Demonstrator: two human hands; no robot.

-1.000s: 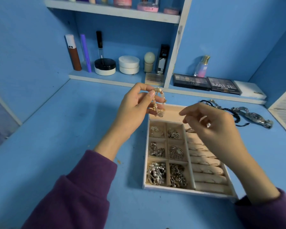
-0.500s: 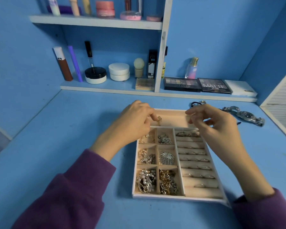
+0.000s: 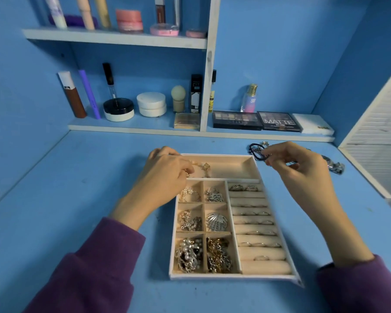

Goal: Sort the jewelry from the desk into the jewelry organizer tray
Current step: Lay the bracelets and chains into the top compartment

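Desk: I see a blue painted desk (image 3: 77,199) carrying everything.
Tray: cream compartmented jewelry organizer tray (image 3: 233,276), mid-desk toward the front edge.
Left: left hand (image 3: 167,172) pinches a gold beaded bracelet (image 3: 204,166) lying in the tray's long far compartment.
Right: right hand (image 3: 298,168) pinches a black cord bracelet (image 3: 256,152) just beyond the tray's far right corner.

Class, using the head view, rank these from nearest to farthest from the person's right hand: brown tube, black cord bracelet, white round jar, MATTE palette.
1. black cord bracelet, at the fingertips of the right hand.
2. MATTE palette, on the shelf behind the hand.
3. white round jar, on the shelf, left of the divider.
4. brown tube, at the shelf's far left.
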